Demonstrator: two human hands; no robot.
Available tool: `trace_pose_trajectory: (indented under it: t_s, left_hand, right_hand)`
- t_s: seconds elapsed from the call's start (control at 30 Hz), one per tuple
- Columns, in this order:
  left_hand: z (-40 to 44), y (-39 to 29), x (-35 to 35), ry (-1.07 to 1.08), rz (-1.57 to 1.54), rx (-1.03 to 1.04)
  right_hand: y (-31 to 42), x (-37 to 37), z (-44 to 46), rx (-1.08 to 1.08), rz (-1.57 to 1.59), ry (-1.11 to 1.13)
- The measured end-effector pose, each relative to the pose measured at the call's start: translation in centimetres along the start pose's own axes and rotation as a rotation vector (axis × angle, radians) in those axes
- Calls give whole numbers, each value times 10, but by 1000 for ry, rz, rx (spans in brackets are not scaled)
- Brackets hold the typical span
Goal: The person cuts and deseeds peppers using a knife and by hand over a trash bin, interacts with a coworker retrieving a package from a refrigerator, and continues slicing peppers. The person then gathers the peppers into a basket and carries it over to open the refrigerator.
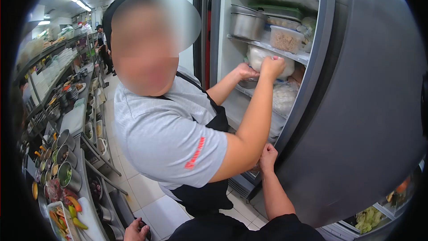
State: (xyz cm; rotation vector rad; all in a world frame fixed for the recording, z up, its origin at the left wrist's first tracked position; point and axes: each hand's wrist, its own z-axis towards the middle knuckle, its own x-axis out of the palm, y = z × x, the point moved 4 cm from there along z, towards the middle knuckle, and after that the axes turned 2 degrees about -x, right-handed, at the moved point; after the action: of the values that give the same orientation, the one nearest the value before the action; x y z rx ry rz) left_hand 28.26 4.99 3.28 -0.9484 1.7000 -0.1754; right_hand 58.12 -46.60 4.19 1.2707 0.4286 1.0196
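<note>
At the bottom edge, my left hand [136, 230] is beside a dark, rounded object, its fingers loosely bent and apart. My right hand [268, 156] is closed at the lower frame of the open fridge [329, 31]; what its fingers hold is hidden. Above it, a co-worker in a grey shirt [165, 125] and black apron has both hands on a whitish plastic bag [258, 56] on a middle shelf. Higher up are a metal pot [246, 24] and a clear tub of brownish food [285, 40].
A large grey door [379, 85] fills the right side. Along the left runs a steel counter with metal pots [69, 176], a white board [89, 223] and peppers [79, 223]. Tiled floor [145, 187] shows between. Another person [101, 47] stands far back. Lettuce [368, 219] lies lower right.
</note>
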Motion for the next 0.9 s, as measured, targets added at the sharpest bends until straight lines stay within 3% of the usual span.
trace_pose_trajectory:
  t_s: [0.1,0.33,0.43,0.63,0.73,0.83,0.9]
  left_hand:
    - [-7,-1,0,-100,29,-19]
    - [-20,-18,1,-130,11,3]
    - [-16,-9,7,-114,24,9]
    - [-28,-9,-2,-46,7,-67]
    - [-29,-11,-3,-28,43,-61]
    - [-31,-13,-3,-18,71,-45]
    - [-31,-16,-2,-11,89,-34]
  right_hand:
    - [32,11,13,-106,89,-28]
    - [55,37,30,123,531,-8]
    - [57,37,37,117,485,-72]
    - [82,36,51,-241,78,-55]
    - [92,41,63,-308,-54,-46]
    - [97,45,75,-265,-104,-127]
    - [97,49,86,-158,144,-119]
